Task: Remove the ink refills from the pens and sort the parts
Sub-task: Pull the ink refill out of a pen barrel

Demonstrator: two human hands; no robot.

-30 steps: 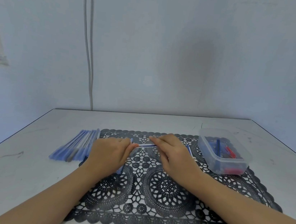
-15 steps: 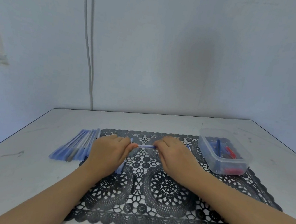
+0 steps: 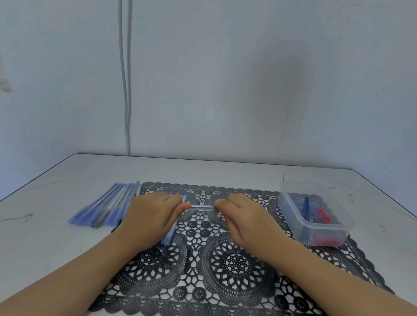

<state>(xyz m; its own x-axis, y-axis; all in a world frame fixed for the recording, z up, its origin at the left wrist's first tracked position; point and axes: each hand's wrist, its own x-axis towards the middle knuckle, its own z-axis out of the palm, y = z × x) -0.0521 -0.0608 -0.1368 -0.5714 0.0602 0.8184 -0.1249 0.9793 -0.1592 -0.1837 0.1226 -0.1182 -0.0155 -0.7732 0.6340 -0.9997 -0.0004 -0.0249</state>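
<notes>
At the centre of the frame we hold the clear blue plastic pen (image 3: 202, 207) level over the black lace placemat (image 3: 236, 263), left hand (image 3: 153, 213) and right hand (image 3: 244, 219) each pinching one end.

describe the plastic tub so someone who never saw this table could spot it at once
On the grey table, find the black lace mat and go to its far right corner. The clear plastic tub sits there, the only container, holding blue and red pen parts.
</notes>
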